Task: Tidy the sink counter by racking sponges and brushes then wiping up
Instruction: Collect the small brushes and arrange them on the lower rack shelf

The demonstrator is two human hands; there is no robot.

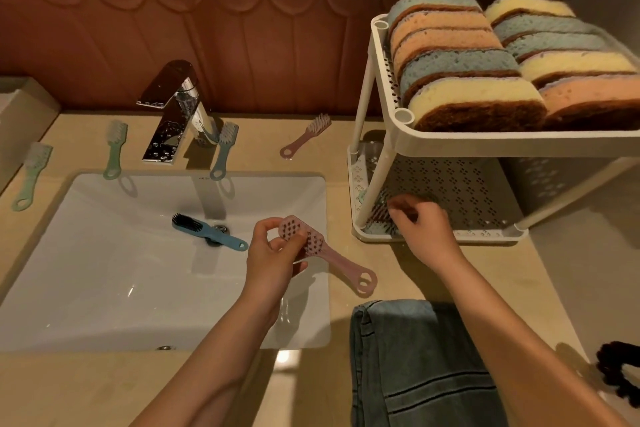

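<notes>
Racking brushes: right hand [422,229] in the rack's [485,146] lower tray [450,235]; left hand [273,253] holds pink brush [343,263] over sink [104,288] edge.
Left fingers pinch the brush head. Right fingers are curled at a blurred second brush [378,218]; grip unclear. Judgement: lay it flat, exit low under the sponges [478,97], clear of the post [375,180]; free tray room lies rightward.

Ten sponges [464,87] on the rack's [450,144] top tier, five per row. Brushes [116,149]: four on the counter [86,385], one in the sink [104,270], a pink brush [343,265] in the left hand [273,253], at least one on the lower tier. One faucet [173,107], one cloth [415,364].
</notes>
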